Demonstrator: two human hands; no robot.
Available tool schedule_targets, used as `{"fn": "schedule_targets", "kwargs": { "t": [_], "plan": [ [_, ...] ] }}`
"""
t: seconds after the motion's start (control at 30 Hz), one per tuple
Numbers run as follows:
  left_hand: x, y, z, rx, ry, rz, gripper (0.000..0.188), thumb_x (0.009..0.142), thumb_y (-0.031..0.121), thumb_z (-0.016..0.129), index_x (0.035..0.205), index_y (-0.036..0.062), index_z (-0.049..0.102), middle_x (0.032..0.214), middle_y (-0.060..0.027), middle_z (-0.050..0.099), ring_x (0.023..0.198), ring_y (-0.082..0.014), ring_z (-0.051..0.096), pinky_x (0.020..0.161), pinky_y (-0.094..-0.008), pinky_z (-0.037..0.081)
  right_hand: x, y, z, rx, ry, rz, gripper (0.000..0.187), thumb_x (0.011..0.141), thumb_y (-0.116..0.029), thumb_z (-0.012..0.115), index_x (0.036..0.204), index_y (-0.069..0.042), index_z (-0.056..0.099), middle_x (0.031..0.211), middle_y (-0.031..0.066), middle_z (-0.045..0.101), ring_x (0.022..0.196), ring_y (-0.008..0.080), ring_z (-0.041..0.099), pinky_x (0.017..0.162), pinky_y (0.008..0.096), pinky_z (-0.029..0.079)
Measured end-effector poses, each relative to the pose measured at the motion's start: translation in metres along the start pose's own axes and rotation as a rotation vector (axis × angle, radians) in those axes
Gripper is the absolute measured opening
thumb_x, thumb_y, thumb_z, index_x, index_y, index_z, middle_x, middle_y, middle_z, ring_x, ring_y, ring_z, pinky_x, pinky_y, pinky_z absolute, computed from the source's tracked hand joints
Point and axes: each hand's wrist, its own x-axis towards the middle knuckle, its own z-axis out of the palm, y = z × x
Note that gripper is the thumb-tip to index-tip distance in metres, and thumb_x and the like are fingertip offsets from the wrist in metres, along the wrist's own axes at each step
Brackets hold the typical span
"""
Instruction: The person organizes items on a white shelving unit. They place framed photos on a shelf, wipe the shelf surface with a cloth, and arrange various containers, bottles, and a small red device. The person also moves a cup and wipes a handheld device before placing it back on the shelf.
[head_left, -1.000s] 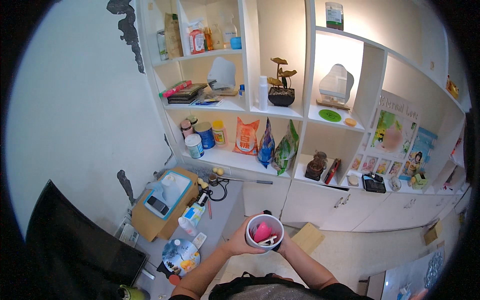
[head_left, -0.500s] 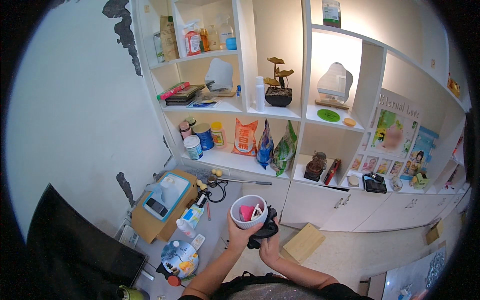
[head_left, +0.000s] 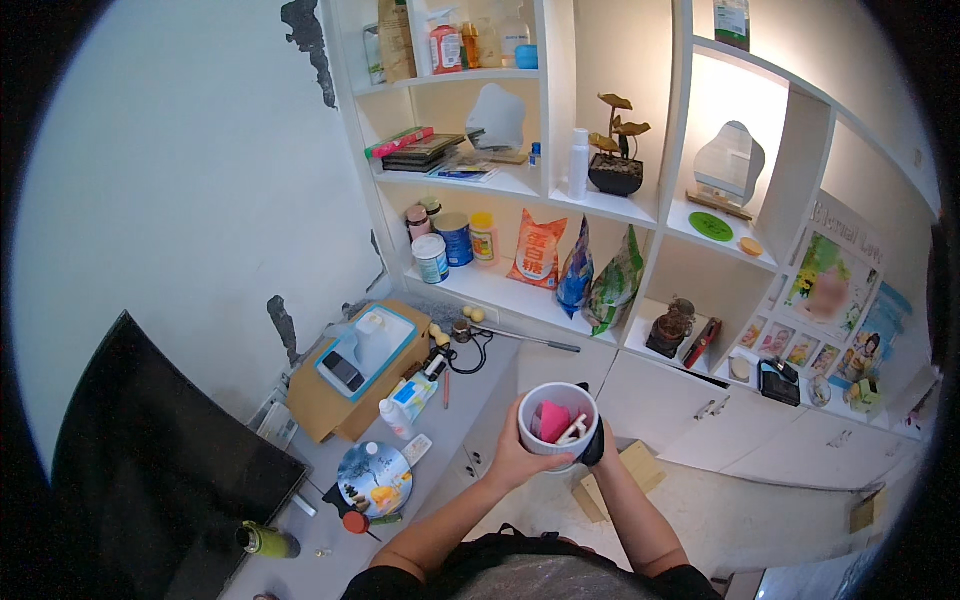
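Note:
In front of my body I hold a white ribbed cup (head_left: 557, 394). My left hand (head_left: 514, 460) wraps round its left side, thumb across the near wall. Inside lie a bright pink piece (head_left: 551, 420) and slim white pieces (head_left: 574, 431) whose kind I cannot make out. At the cup's right side, my right hand (head_left: 604, 462) is closed on a black item (head_left: 595, 443), mostly hidden behind the cup; its kind does not show. The right fingers are largely out of sight.
To the left, a grey desk (head_left: 465, 405) carries a cardboard box (head_left: 318, 408), a white bottle (head_left: 395, 418), a round painted tin (head_left: 372, 482) and a green flask (head_left: 268, 541). A dark screen (head_left: 150, 460) stands beyond. White shelves (head_left: 480, 290) rise ahead. A wooden box (head_left: 640, 470) is below my right hand.
Both hands and the cup have moved right in view. The black item, earlier plainly seen beside and under the cup, is now mostly behind it. The whole view has shifted.

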Motion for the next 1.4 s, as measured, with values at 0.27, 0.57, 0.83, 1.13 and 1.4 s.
{"fn": "schedule_targets", "kwargs": {
  "t": [0.27, 0.57, 0.83, 1.13, 1.4],
  "plan": [
    [0.006, -0.004, 0.004, 0.048, 0.264, 0.084, 0.098, 0.054, 0.011, 0.085, 0.130, 0.0018, 0.024, 0.121, -0.0139, 0.043, 0.113, -0.0232, 0.046, 0.095, -0.0359, 0.039, -0.009, 0.043, -0.007, 0.282, -0.195, -0.090, 0.036, 0.091, -0.035, 0.041, 0.117, -0.012, 0.050, 0.117, 0.0058, 0.054, 0.106, 0.0202, 0.053, 0.090, 0.0376, 0.044],
    [0.006, -0.004, 0.021, 0.177, 0.396, 0.128, 0.097, 0.056, 0.012, 0.084, 0.129, 0.0002, 0.021, 0.120, -0.0150, 0.039, 0.113, -0.0239, 0.043, 0.095, -0.0353, 0.038, -0.031, 0.007, 0.034, 0.642, -0.087, 0.242, 0.045, 0.091, -0.041, 0.042, 0.126, -0.013, 0.045, 0.123, 0.0062, 0.052, 0.110, 0.0220, 0.052, 0.091, 0.0416, 0.045],
    [-0.001, -0.004, 0.016, 0.339, 0.280, 0.145, 0.107, 0.053, 0.021, 0.088, 0.129, 0.0023, 0.015, 0.120, -0.0172, 0.039, 0.114, -0.0278, 0.043, 0.096, -0.0382, 0.036, -0.025, -0.010, 0.043, 0.770, -0.065, 0.264, 0.040, 0.091, -0.041, 0.043, 0.118, -0.013, 0.052, 0.114, 0.0053, 0.057, 0.103, 0.0209, 0.056, 0.090, 0.0379, 0.045],
    [0.023, 0.008, -0.053, 0.221, -0.380, 0.034, 0.119, 0.043, 0.019, 0.091, 0.137, 0.0044, 0.019, 0.137, -0.0121, 0.032, 0.126, -0.0236, 0.035, 0.105, -0.0373, 0.029, -0.017, -0.025, 0.031, 0.536, -0.192, 0.519, 0.035, 0.089, -0.040, 0.047, 0.110, -0.014, 0.058, 0.102, 0.0034, 0.062, 0.088, 0.0173, 0.062, 0.071, 0.0372, 0.055],
    [0.008, -0.010, -0.031, 0.249, 0.028, 0.042, 0.104, 0.049, 0.014, 0.088, 0.131, 0.0028, 0.025, 0.128, -0.0138, 0.040, 0.119, -0.0243, 0.042, 0.100, -0.0378, 0.035, -0.015, -0.007, 0.052, 0.236, 0.219, 0.149, 0.043, 0.091, -0.033, 0.046, 0.123, -0.004, 0.047, 0.117, 0.0113, 0.055, 0.106, 0.0241, 0.054, 0.091, 0.0335, 0.042]
  ]
}}
